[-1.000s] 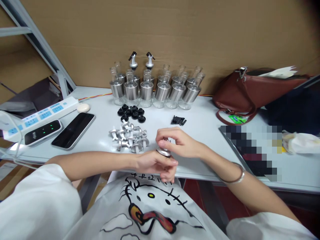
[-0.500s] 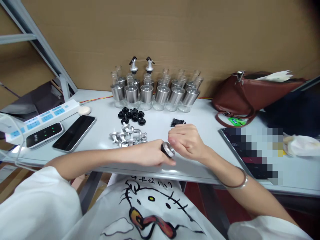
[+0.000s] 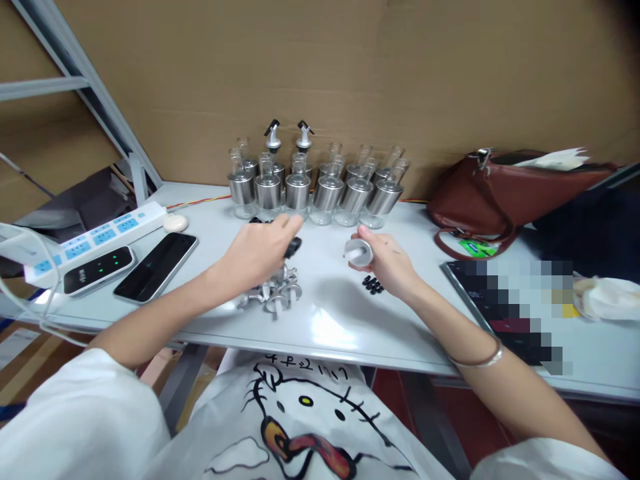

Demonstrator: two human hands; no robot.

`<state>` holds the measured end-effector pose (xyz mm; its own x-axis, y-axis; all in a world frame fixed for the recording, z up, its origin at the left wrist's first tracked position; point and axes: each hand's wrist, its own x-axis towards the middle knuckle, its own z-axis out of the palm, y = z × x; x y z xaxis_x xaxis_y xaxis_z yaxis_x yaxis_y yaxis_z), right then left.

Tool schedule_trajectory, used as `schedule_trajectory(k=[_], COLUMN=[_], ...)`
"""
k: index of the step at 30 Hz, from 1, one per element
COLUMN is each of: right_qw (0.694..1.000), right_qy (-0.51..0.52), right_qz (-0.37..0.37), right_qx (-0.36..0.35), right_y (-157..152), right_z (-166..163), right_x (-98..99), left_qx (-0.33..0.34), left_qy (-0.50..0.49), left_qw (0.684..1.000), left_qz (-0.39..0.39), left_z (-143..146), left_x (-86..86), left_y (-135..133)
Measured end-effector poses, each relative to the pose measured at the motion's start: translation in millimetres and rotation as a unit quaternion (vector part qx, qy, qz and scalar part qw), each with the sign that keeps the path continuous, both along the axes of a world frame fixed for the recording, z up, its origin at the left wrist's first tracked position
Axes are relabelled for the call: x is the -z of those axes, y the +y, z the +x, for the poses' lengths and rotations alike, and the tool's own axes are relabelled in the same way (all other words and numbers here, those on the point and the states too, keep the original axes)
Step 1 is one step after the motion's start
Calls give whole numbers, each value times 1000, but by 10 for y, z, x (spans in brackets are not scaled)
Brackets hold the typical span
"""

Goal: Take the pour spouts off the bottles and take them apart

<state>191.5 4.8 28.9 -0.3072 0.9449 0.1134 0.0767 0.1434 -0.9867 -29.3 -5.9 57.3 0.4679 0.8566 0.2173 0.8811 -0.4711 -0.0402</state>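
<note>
My left hand [image 3: 265, 248] is over the group of black stoppers [image 3: 293, 247], its index finger stretched out to the right. Its thumb and fingertips are partly hidden, and one stopper shows just below the fingers. My right hand [image 3: 387, 259] pinches a silver pourer top [image 3: 359, 253], its round flange and pale stem facing me. Between me and my left hand lies a pile of silver pourer tops [image 3: 277, 299]. Small black parts [image 3: 373, 285] lie on the table under my right hand.
Glass bottles with steel sleeves [image 3: 329, 195] stand in rows at the back, two with pourers fitted. To the left are a power strip [image 3: 103, 237], a phone [image 3: 156, 267] and a Wi-Fi device [image 3: 100, 270]. A brown handbag [image 3: 465, 190] and a tablet, partly blurred, are to the right.
My hands have moved apart. The left has gone left and away from me to the stoppers, leaving the silver-and-black piece. My right hand has turned, showing the pourer top in its fingers.
</note>
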Motion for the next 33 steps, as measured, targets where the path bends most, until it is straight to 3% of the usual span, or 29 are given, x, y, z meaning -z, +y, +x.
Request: schedule_trajectory(k=[2, 7, 15, 21, 27, 33], right_qw=[999, 996, 997, 997, 998, 998], right_qy=[29, 66, 50, 53, 46, 45], right_qz=[-6, -14, -7, -10, 2, -4], right_qx=[22, 60, 55, 58, 40, 49], right_y=[33, 53, 20, 31, 29, 24], right_z=[-3, 20, 7, 9, 19, 6], right_x=[15, -10, -19, 7, 15, -3], left_qx=[-38, -17, -74, -114, -92, -13], left_qy=[-50, -172, -72, -68, -114, -91], left_qw=[998, 984, 993, 989, 989, 995], left_qz=[-9, 39, 60, 59, 19, -48], left_z=[-161, -481, -529, -523, -610, -727], left_x=[60, 201, 242, 322, 385, 312], left_y=[146, 512, 571, 622, 728, 763])
